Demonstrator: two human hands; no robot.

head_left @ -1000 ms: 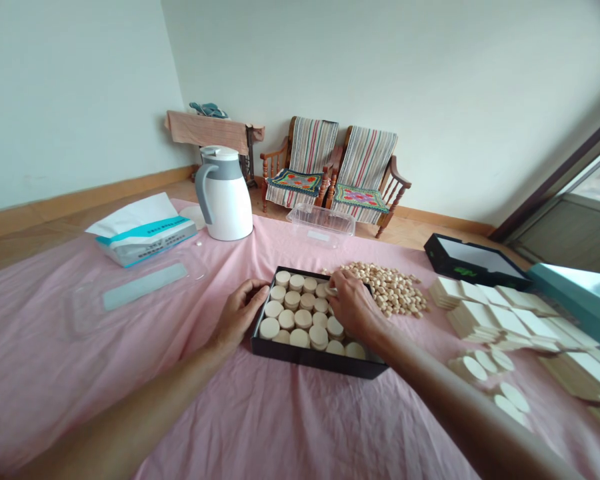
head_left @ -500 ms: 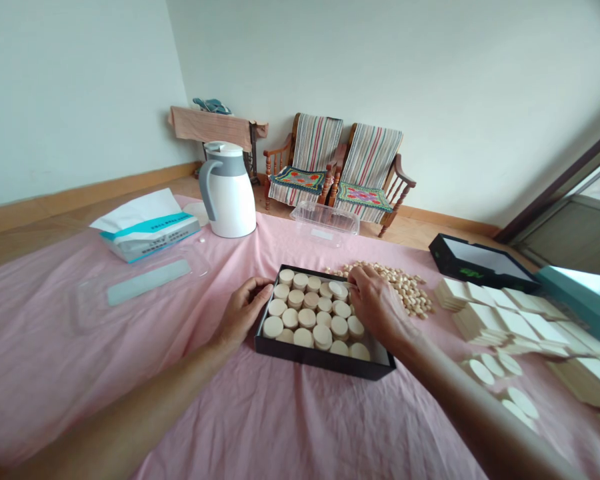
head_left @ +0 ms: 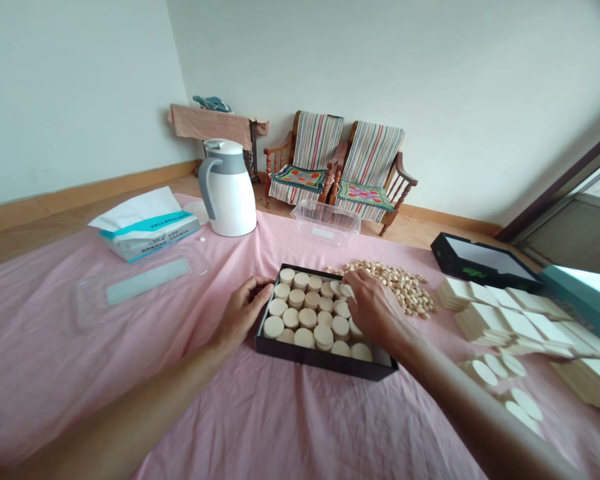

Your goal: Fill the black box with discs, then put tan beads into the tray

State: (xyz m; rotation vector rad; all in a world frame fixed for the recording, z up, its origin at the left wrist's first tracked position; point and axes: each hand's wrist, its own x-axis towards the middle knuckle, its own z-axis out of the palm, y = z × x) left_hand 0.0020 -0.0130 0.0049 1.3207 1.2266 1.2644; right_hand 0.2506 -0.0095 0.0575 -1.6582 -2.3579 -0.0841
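A black open box (head_left: 325,363) sits on the pink cloth, filled with rows of stacked round wooden discs (head_left: 308,318). At its left wall, my left hand (head_left: 243,308) grips the edge, thumb at the rim and fingers along the outside. My right hand (head_left: 375,303) reaches over the far right corner of the box with its fingers bent downward. A pale disc (head_left: 347,291) is at these fingertips, beside the other discs in the back row. The hand and wrist hide part of the box's right side.
Small wooden pieces (head_left: 405,287) lie heaped behind my right hand. Stacked wooden squares (head_left: 510,320) and loose discs (head_left: 525,403) are on the right, near a black box lid (head_left: 485,263). A white jug (head_left: 233,200), tissue pack (head_left: 150,233) and clear plastic trays (head_left: 327,223) stand farther back.
My right hand has shifted slightly, its fingers lower at the back right corner. Two discs now show side by side there. My left hand stays on the box edge.
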